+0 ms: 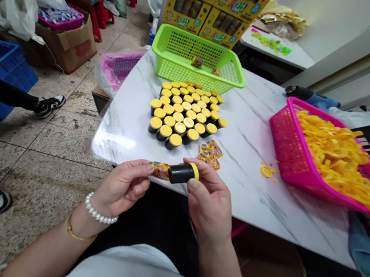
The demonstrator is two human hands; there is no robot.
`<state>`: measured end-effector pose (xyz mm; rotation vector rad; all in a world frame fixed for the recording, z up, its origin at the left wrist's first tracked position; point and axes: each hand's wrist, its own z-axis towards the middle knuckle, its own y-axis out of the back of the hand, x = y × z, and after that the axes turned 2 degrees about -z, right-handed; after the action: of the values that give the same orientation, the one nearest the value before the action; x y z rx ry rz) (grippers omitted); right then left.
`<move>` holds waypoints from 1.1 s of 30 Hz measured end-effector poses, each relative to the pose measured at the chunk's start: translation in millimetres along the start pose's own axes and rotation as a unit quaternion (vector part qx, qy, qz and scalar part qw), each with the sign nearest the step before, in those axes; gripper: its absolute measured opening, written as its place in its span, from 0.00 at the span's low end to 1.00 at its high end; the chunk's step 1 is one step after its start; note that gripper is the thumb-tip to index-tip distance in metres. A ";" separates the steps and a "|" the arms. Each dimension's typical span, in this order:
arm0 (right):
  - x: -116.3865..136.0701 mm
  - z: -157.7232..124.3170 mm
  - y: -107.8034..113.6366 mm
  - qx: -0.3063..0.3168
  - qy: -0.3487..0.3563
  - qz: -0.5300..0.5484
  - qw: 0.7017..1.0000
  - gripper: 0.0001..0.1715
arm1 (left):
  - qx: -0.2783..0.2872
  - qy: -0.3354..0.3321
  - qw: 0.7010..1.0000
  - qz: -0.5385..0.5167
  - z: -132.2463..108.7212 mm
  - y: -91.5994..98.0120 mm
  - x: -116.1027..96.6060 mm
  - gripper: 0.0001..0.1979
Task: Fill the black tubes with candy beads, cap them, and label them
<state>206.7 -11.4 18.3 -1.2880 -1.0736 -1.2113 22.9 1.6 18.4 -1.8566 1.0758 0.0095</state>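
Observation:
My right hand (209,199) grips a small black tube with a yellow cap (183,173), held sideways at the near edge of the marble table (253,136). Pinched in my left hand (125,184) is a colourful orange sticker (160,171) whose end touches the tube's bottom. Several capped black tubes (185,114) stand in a tight cluster on the table ahead. A small stack of stickers (210,154) lies just beyond my right hand.
A green basket (199,60) stands behind the cluster. A pink basket (308,170) full of yellow rings (339,156) sits at the right, with loose rings (267,171) beside it. Yellow printed cartons (215,5) are stacked at the back. Other people's legs and shoes (49,105) are at the left.

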 end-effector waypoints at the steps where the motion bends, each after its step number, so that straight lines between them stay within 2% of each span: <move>1: -1.3 0.4 1.0 -0.004 -0.004 -0.013 1.000 0.19 | 0.003 -0.001 1.000 -0.005 0.0 -0.3 0.0 0.16; 6: -2.7 0.0 2.1 -0.032 -0.015 -0.047 0.998 0.18 | 0.008 -0.004 1.000 -0.016 0.0 -2.5 0.8 0.15; 11: 0.1 -3.7 -7.1 -0.017 -0.019 0.008 1.000 0.19 | 0.010 0.001 0.999 -0.038 2.1 -5.5 5.7 0.12; 14: 3.4 -5.1 -11.8 -0.020 -0.026 -0.012 0.999 0.18 | 0.007 0.000 0.998 -0.064 3.5 -5.5 8.3 0.11; 18: 9.5 -7.1 -14.6 -0.017 0.012 -0.077 0.997 0.14 | 0.005 -0.003 0.997 -0.073 4.3 -5.2 7.6 0.09; 22: 16.6 -7.8 -13.3 0.033 0.062 -0.119 0.990 0.14 | 0.000 -0.023 0.999 -0.033 1.9 -4.8 4.4 0.11; 25: 23.2 -3.6 -9.1 0.083 0.107 -0.200 0.970 0.15 | -0.024 -0.075 0.997 0.029 -0.8 -4.4 1.5 0.13; 28: 29.4 6.4 -2.9 0.140 0.158 -0.282 0.936 0.13 | -0.057 -0.120 0.988 0.083 -2.6 -4.7 -0.5 0.14; 31: 33.7 16.4 4.0 0.183 0.211 -0.311 0.909 0.09 | -0.066 -0.121 0.984 0.115 -4.8 -5.0 0.7 0.14; 33: 34.7 19.1 8.3 0.180 0.239 -0.314 0.901 0.08 | -0.074 -0.127 0.980 0.131 -6.7 -4.7 3.3 0.14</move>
<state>219.8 5.7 52.5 -0.3117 -1.2987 -1.5960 25.3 -4.8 24.0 -1.7722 1.1544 0.4814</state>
